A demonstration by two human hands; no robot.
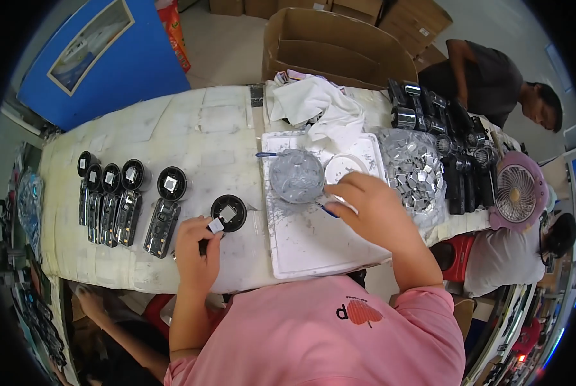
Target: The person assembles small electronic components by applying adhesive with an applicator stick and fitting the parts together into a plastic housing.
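My left hand (196, 252) is closed, pinching a small pale square plate (216, 226) between thumb and fingertips. It hovers at the near edge of a black round cup-shaped part (237, 204) that has a square silver piece inside; a dark body below it is mostly hidden by the hand. My right hand (373, 211) is closed around a thin blue-handled tool (327, 210) beside a clear round tub (296, 176) of greyish paste. Another blue handle (267, 154) sticks out at the tub's left rim. The tub stands on a smudged white tray (320, 254).
To the left, several black handheld units (162, 225) with round heads lie in a row. Right of the tray are a bag of small silver squares (420, 177), more black units (458, 180) and a pink fan (518, 191). White cloth (320, 106) lies behind. Other people are nearby.
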